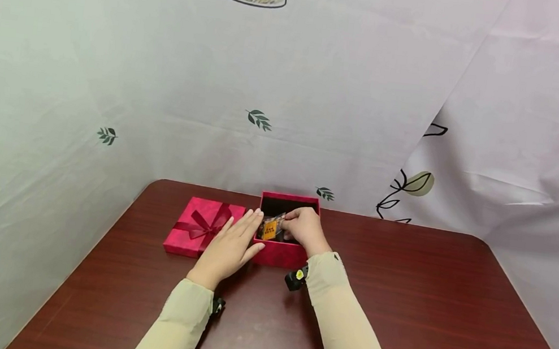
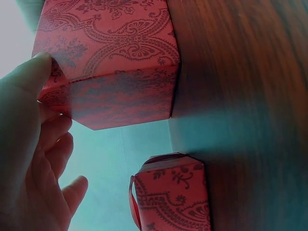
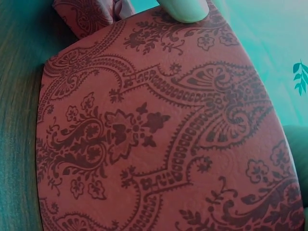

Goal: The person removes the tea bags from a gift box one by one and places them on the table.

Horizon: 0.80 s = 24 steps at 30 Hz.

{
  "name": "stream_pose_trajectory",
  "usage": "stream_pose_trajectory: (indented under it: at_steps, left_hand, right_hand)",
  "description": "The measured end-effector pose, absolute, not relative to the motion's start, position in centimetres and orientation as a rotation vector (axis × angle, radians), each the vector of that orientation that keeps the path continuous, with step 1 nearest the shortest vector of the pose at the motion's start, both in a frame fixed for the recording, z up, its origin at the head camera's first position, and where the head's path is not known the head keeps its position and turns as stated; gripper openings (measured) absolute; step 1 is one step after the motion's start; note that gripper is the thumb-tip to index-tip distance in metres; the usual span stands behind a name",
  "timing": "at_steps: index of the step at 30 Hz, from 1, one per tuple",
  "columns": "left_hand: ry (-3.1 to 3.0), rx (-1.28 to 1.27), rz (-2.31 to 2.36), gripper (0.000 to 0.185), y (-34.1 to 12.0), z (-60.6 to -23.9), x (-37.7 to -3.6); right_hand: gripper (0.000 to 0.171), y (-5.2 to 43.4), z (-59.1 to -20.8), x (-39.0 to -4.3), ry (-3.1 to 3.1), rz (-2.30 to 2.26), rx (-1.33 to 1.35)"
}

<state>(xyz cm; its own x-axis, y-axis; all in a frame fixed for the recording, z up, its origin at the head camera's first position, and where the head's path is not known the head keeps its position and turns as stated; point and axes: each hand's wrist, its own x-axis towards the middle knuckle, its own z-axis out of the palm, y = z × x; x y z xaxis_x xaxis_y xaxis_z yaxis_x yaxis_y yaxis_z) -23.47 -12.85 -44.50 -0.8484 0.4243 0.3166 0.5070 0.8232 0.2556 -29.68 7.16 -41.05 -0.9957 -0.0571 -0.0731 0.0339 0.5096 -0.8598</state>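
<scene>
A red patterned gift box (image 1: 278,255) stands uncovered at the back of the table, its inside dark. My left hand (image 1: 228,249) lies along the box's left side with fairly straight fingers. In the left wrist view, the left thumb (image 2: 36,72) touches the box's front corner. My right hand (image 1: 306,229) reaches over the front rim and pinches a small clear packet with an orange label (image 1: 269,230) at the box opening. The right wrist view is filled by the box's front wall (image 3: 144,134), so the packet is hidden there.
Left of the box lies its red lid (image 1: 188,239), topped with a dark red ribbon bow (image 1: 205,225). A brown wooden table (image 1: 424,303) carries both. White printed cloth (image 1: 319,87) hangs behind and along the sides.
</scene>
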Motion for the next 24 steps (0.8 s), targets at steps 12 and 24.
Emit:
stream_pose_trajectory:
  at_steps: [12, 24]
  left_hand:
    - [-2.776, -0.723, -0.495, 0.072, -12.8, -44.6, -23.6]
    - [-2.77, -0.719, -0.481, 0.072, -12.8, -44.5, -23.5]
  right_hand:
    - [0.023, 7.7, -40.4, -28.9, 2.744, -1.557, -0.143]
    - [0.025, 10.5, -39.6, -27.5, 2.741, -1.89, -0.086]
